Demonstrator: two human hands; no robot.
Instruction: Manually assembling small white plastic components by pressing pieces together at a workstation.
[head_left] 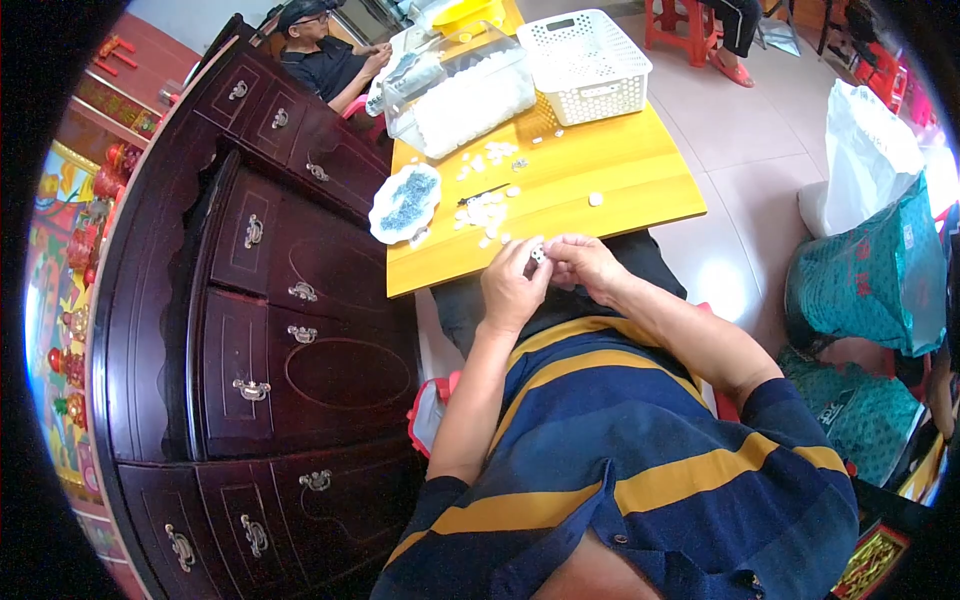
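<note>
Just beyond the table's near edge, my left hand [513, 290] pinches a small white piece with dark spots [538, 254]. My right hand [590, 266] meets it from the other side, its fingers closed at the same piece. The piece is too small for me to tell its kind. Close beyond my hands, a loose group of small white pieces [486, 212] lies on the yellow wooden table [640, 180], with a thin dark tool [483, 195] beside them. A white scalloped dish [377, 217] of small blue-grey bits stands at the table's left edge.
At the table's far side stand a clear plastic bin [403, 125] of white pieces and a white perforated basket [600, 100]. A dark wooden cabinet [340, 250] walls the left. Green sacks [860, 270] stand right. Another person [325, 65] sits at the far left.
</note>
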